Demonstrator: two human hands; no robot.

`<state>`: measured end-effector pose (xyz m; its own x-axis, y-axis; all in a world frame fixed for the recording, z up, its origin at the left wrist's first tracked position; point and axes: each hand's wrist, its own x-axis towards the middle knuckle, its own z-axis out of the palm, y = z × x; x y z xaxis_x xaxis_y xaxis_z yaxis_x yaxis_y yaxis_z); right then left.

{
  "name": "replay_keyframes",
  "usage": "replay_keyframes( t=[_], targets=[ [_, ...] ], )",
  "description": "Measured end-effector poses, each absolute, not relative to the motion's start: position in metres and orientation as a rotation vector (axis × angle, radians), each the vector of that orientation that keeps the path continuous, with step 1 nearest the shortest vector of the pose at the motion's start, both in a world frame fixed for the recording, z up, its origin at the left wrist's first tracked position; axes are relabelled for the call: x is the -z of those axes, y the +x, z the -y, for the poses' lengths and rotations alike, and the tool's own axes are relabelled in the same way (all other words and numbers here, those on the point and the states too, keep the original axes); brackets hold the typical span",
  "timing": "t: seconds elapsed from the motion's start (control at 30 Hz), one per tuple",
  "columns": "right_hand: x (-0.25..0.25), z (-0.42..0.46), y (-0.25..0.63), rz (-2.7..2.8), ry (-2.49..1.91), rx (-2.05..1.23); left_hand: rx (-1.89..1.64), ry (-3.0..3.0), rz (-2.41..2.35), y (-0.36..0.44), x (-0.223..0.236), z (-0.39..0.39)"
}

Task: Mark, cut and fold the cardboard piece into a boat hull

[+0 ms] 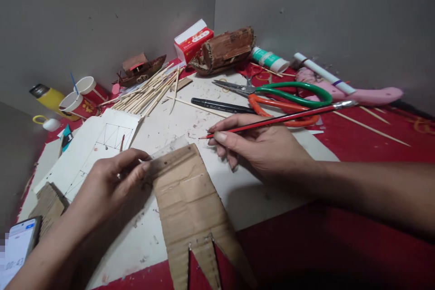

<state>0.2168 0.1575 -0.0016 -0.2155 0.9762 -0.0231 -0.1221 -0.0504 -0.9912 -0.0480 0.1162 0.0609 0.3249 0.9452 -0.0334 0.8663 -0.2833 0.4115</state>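
A brown cardboard piece [186, 195] with notches cut into its near end lies in front of me. My left hand [115, 176] pinches its far left corner between thumb and fingers. Along the far edge of the cardboard runs a clear strip [170, 147], which looks like a ruler; its left end disappears at my left fingers. My right hand [258, 145] grips a red pencil [272, 121], its tip pointing left just beyond the cardboard's far right corner. Some fingers of my left hand are hidden.
White board [268, 199] covers part of the red tabletop. Beyond my hands lie a black marker [222, 105], scissors [288, 93], wooden sticks [146, 90] and two model boats [224, 50]. A paper with drawn lines [98, 145], paper cups [79, 104] and a phone [20, 249] are at left.
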Motion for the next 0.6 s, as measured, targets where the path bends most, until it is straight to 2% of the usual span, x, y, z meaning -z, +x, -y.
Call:
replay_keyframes(
  t=[0.37, 0.6],
  targets=[
    [0.002, -0.157, 0.219, 1.246, -1.006, -1.428, -0.487, 2.324, -1.602, -0.050, -0.057, -0.121],
    [-0.001, -0.158, 0.217, 1.268, -1.040, -1.424, -0.404, 2.221, -1.436, -0.039, -0.056, -0.115]
  ],
)
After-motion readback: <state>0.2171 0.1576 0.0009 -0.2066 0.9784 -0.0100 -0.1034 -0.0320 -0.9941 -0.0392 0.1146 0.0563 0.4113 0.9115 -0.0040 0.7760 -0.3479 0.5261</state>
